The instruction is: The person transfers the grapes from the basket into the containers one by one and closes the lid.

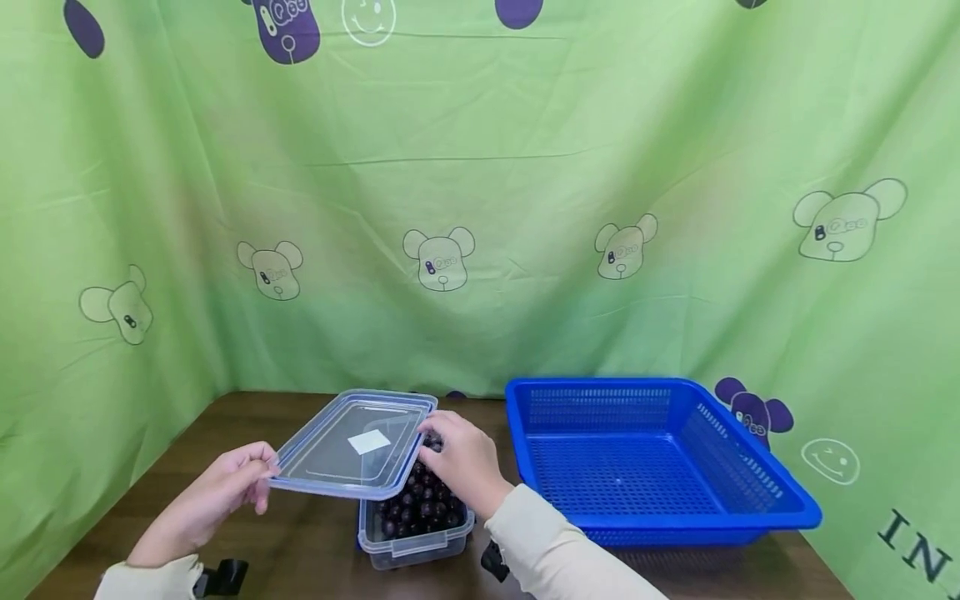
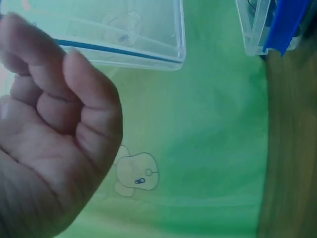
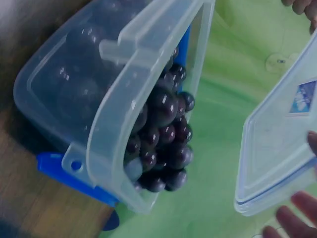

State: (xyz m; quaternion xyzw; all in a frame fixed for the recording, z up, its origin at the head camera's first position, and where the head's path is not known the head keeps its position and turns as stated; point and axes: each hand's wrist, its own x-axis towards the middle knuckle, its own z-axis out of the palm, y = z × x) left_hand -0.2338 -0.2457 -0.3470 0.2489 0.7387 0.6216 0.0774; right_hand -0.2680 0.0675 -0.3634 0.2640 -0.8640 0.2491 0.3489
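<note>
so the main thing here is a clear plastic box on a brown wooden counter, loaded with dark round fruit heaped up around the rim. its clear lid is off, held tilted above the box and over to its left, with a gap between the two in the right wrist view. there's a small pale label on the lid.

both hands are on that lid. left hand is out to the left of the box, grip narrow, pinching the lid's near left corner with fingers curled. right hand is just over the right side of the box, above the fruit, grip closed on the lid's right edge between thumb and fingers.

the box also has blue flaps on its sides, hanging out from the rim in the right wrist view. right of the box sits a big blue basket with mesh walls, and behind the box hangs a green curtain with cartoon bear heads on it.
</note>
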